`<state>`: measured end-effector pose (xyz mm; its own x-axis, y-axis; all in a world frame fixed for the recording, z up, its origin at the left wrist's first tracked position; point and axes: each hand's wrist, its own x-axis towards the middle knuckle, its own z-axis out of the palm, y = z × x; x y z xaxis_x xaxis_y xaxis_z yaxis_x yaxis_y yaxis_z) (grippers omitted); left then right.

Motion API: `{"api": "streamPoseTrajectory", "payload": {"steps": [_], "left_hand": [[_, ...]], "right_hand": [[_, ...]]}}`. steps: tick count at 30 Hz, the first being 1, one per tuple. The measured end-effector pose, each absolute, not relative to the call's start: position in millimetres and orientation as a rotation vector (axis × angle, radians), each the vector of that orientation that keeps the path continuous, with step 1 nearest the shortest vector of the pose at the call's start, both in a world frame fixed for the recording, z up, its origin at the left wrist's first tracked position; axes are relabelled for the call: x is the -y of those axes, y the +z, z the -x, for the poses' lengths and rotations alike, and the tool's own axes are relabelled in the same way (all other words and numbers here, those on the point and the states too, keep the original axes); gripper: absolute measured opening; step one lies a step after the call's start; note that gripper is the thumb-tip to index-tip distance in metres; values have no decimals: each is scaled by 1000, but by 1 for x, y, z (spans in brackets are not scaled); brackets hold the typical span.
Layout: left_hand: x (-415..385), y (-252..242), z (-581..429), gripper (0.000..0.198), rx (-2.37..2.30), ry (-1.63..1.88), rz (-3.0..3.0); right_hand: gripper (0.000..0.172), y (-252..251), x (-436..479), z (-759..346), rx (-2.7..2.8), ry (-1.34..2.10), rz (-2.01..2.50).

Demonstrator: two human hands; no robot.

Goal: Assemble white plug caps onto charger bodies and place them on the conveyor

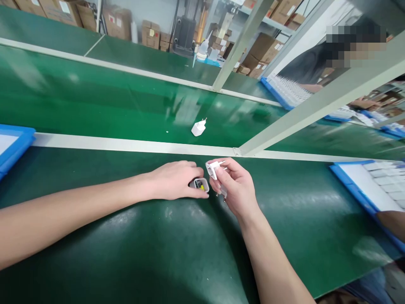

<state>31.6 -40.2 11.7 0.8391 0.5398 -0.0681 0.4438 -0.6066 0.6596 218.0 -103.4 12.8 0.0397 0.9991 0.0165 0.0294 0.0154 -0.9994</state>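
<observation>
My left hand (175, 179) is closed around a small open charger housing (200, 184) with yellow and dark parts showing inside, held low over the green mat (158, 245). My right hand (236, 185) is closed on a white plug cap (212, 168) with metal pins, held just above and right of the housing. The two parts are close together, almost touching. A finished white charger (198, 127) with two pins lies alone on the green conveyor belt (95, 101) beyond the white rail.
A blue tray (357, 190) with several white parts sits at the right; another blue tray (15, 143) is at the left edge. A grey metal frame post (316, 105) slants overhead. A person works at the far right behind more trays. Cardboard boxes line the back.
</observation>
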Motion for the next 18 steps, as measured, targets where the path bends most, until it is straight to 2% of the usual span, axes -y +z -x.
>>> {"api": "streamPoseTrajectory", "payload": {"steps": [4, 10, 15, 18], "left_hand": [[46, -9, -45, 38, -922, 403, -2344], [46, -18, -40, 57, -782, 499, -2431], [38, -19, -34, 33, -584, 430, -2395], [37, -20, -34, 31, -649, 447, -2334]], "right_hand": [[24, 12, 102, -222, 1251, 1037, 1317], [26, 9, 99, -227, 1260, 1052, 1404], [28, 3, 96, -231, 1191, 1155, 1401], [27, 1, 97, -233, 1179, 1160, 1393]]}}
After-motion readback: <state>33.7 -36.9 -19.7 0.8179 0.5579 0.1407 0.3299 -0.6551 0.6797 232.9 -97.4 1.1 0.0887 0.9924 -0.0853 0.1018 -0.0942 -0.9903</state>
